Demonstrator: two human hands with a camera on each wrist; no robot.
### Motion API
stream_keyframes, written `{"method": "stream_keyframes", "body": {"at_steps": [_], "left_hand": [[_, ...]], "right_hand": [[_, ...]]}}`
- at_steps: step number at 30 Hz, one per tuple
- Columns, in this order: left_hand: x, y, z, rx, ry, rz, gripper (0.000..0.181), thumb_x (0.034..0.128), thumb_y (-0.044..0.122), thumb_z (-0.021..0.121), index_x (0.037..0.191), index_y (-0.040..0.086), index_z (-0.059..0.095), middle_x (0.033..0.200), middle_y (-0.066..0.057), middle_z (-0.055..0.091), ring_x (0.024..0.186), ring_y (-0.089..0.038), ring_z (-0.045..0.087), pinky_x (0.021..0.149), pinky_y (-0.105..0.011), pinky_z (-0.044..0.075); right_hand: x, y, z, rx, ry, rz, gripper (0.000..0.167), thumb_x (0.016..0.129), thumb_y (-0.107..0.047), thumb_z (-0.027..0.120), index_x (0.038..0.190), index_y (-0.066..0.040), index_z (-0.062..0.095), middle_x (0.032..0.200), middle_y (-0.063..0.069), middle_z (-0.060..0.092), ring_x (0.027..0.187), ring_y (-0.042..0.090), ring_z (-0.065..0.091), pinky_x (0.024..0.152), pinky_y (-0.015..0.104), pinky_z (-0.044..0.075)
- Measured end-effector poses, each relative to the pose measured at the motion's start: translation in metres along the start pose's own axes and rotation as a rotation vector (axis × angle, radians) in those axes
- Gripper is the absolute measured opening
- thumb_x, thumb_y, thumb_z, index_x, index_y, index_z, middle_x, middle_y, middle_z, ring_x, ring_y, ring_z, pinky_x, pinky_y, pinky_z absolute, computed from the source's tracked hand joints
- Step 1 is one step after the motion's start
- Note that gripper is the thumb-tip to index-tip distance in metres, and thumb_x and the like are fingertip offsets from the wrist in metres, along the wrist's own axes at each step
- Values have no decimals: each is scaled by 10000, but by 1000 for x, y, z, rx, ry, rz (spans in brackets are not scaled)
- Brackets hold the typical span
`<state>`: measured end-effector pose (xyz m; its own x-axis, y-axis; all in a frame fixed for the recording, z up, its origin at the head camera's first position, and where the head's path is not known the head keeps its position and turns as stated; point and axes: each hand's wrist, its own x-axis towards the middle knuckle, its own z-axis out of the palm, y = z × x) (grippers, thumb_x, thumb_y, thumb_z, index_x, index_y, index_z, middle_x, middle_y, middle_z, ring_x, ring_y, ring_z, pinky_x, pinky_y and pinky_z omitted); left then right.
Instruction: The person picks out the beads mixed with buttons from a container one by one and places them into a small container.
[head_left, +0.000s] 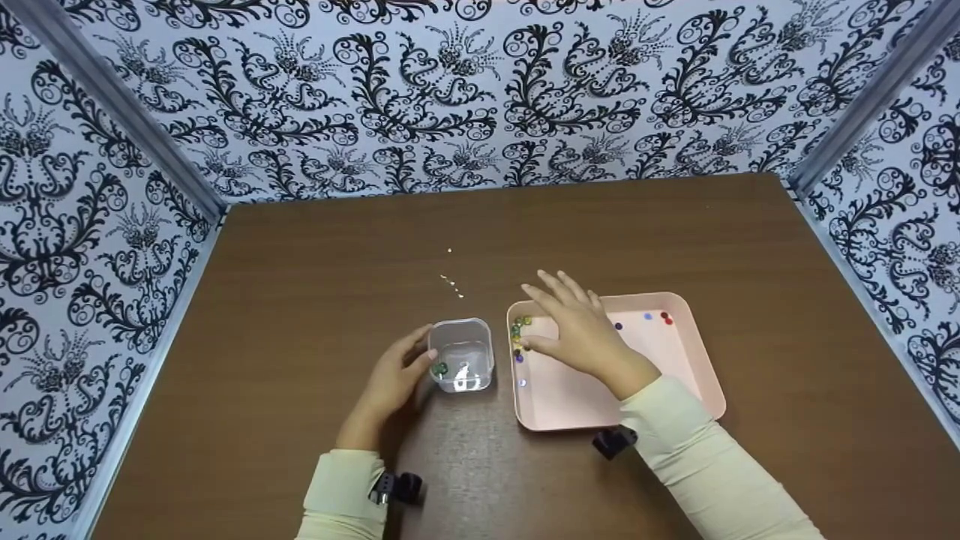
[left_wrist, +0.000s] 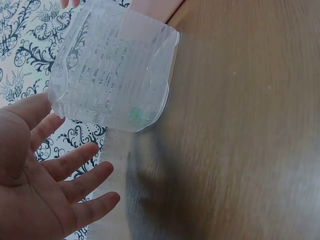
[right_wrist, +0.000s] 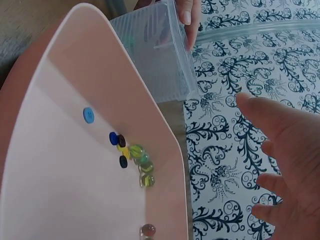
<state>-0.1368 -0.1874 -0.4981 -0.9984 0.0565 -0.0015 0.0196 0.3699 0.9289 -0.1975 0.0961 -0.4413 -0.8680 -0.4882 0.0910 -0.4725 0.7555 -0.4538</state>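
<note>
A clear plastic container (head_left: 462, 352) stands left of a pink tray (head_left: 570, 420), with green marbles (head_left: 439, 368) in its near left corner. My left hand (head_left: 391, 379) holds the container's left side between thumb and index finger; the other fingers are spread in the left wrist view (left_wrist: 55, 180). Over the tray's left part hovers my right hand (head_left: 581, 330), fingers extended, nothing in them. Along the tray's left wall lie marbles (right_wrist: 145, 167) and several buttons, among them a light blue button (right_wrist: 88, 115).
Red buttons (head_left: 667, 319), a light blue button (head_left: 648, 316) and a dark button (head_left: 619, 326) lie near the tray's far wall. Small pale specks (head_left: 452, 283) mark the brown table (head_left: 322, 285) beyond the container. Patterned panels (head_left: 480, 97) surround the table's back and sides.
</note>
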Motion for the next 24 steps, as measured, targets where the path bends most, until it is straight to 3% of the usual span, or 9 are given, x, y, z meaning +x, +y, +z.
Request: {"method": "stream_keyframes", "body": {"at_steps": [16, 24], "left_hand": [[1, 0, 1, -12, 15, -7, 452, 939, 90, 600, 1360, -42, 497, 1286, -281, 564, 1208, -406, 538, 1048, -525, 387], [2, -3, 0, 15, 5, -19, 448, 945, 105, 595, 1368, -13, 505, 1321, -265, 544, 1234, -398, 518, 1068, -515, 369]], "right_hand": [[4, 16, -4, 82, 8, 82, 725, 831, -355, 735, 1460, -155, 434, 1561, 108, 300, 1451, 355, 185, 1067, 711, 182], [5, 27, -5, 151, 49, 91, 697, 851, -340, 726, 1451, -124, 445, 1550, 103, 327, 1437, 355, 230, 1069, 703, 188]]}}
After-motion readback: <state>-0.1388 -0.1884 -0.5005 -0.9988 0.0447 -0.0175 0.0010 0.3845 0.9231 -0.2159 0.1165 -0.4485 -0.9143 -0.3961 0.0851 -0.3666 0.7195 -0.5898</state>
